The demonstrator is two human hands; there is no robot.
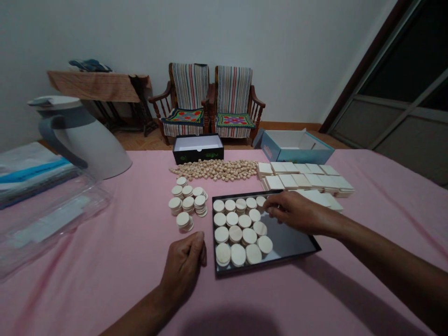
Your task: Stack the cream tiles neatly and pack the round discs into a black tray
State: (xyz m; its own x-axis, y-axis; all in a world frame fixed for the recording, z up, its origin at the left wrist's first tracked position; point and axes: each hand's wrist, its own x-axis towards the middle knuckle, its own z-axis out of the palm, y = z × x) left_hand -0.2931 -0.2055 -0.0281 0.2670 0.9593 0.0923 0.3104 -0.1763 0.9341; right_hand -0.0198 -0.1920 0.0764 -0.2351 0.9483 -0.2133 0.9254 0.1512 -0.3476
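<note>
A shallow black-rimmed tray (294, 235) lies on the pink cloth with rows of stacked pale wooden discs (235, 234) in its left part. My right hand (292, 210) reaches over the tray's far side, its fingers pinched at the wooden disc (261, 201) ending the back row. The fingers partly cover that disc's stack. Beside the tray's left edge, my left hand (186, 259) rests on the cloth with curled fingers and nothing visible in them. Further stacks of wooden discs (188, 203) stand on the cloth left of the tray.
Behind the tray lies a band of small round wooden pieces (220, 170). Square wooden tiles (308, 179) are stacked at the right. A black box (198, 154) and a blue box (297, 151) stand at the back. A jug (91, 140) and clear plastic packaging (56, 214) occupy the left.
</note>
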